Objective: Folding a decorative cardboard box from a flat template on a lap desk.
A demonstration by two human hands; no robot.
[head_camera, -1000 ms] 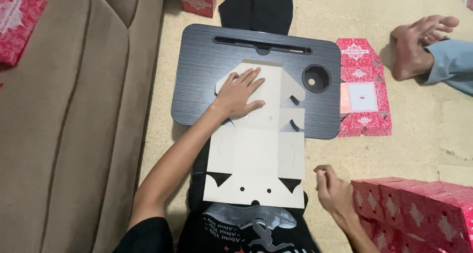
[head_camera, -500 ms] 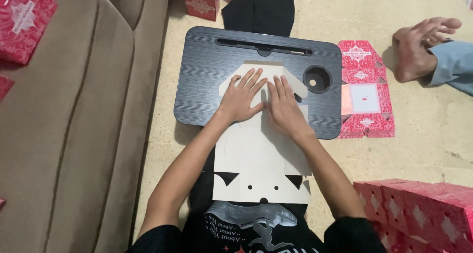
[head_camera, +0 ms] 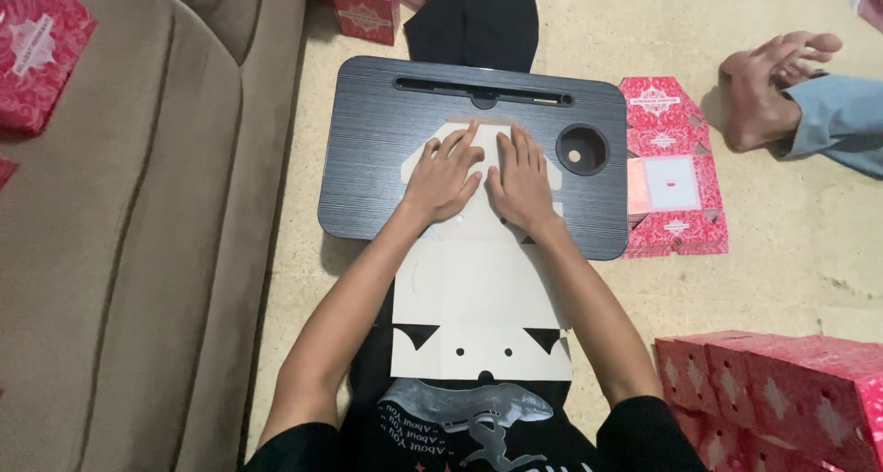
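Left hand [head_camera: 444,176] and right hand [head_camera: 521,179]: side by side, fingers flat and spread, gripping nothing, pressing the far end of the unfolded card blank [head_camera: 480,297] onto the black tabletop [head_camera: 368,150], apparently flattening a fold; near end overhangs the lap.

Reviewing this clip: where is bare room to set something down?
Bare lap desk left of the left hand; bare floor between the flat red carton and red boxes. Crowded mid-desk: both hands, right hand included, press the cardboard sheet.
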